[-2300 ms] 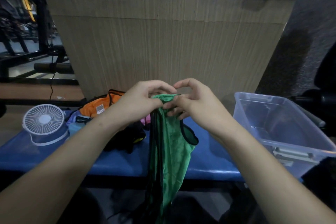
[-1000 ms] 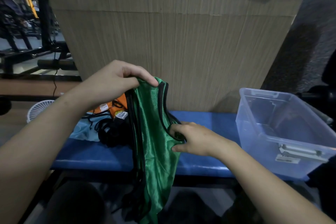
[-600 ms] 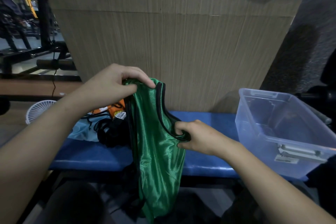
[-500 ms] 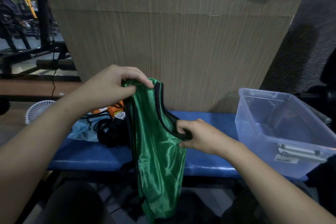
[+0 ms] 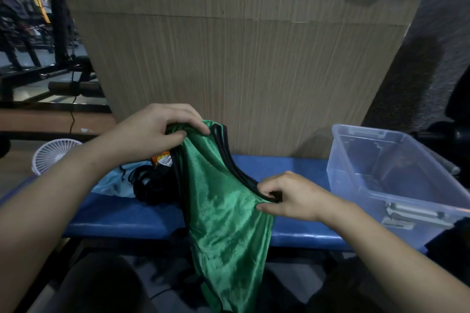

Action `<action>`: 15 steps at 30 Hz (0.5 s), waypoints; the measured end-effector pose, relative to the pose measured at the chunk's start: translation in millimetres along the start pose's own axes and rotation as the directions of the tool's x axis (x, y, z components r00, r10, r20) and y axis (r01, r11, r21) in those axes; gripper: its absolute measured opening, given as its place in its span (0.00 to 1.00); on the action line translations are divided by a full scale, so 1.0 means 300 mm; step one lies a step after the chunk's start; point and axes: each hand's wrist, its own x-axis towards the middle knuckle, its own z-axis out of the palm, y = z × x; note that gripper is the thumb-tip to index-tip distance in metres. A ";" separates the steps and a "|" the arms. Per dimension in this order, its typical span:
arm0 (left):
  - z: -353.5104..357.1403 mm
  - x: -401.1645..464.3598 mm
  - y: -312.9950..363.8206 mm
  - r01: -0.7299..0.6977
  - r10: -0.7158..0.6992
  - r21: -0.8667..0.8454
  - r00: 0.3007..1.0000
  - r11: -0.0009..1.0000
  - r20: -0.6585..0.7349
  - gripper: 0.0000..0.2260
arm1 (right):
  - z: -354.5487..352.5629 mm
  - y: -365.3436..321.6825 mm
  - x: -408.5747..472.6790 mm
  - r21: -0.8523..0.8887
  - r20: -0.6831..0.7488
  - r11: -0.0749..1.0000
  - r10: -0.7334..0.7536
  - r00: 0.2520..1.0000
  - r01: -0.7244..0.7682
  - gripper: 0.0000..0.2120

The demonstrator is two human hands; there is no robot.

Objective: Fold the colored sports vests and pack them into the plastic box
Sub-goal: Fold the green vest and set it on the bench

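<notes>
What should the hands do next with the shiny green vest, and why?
Probably lay it flat on the blue padded bench. The left hand grips the top of the shiny green vest with black trim, the right hand pinches its black-edged armhole, and the rest dangles unfolded below the bench edge. The clear plastic box looks empty.

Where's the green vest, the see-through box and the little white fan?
green vest (image 5: 223, 211), head view, on the shiny front panel.
plastic box (image 5: 396, 185), head view, on its clear near wall.
white fan (image 5: 54, 154), head view, on its round grille.
</notes>
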 end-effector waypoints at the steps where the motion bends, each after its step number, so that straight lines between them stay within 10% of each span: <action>1: 0.002 0.000 -0.006 -0.008 0.008 0.001 1.000 1.000 -0.004 0.22 | -0.002 -0.003 -0.005 -0.001 -0.004 1.000 -0.019 1.000 0.019 0.21; 15: 0.013 -0.020 -0.044 0.019 -0.019 -0.033 1.000 0.999 0.010 0.22 | 0.020 0.005 -0.035 -0.078 0.046 0.996 0.056 0.997 -0.053 0.11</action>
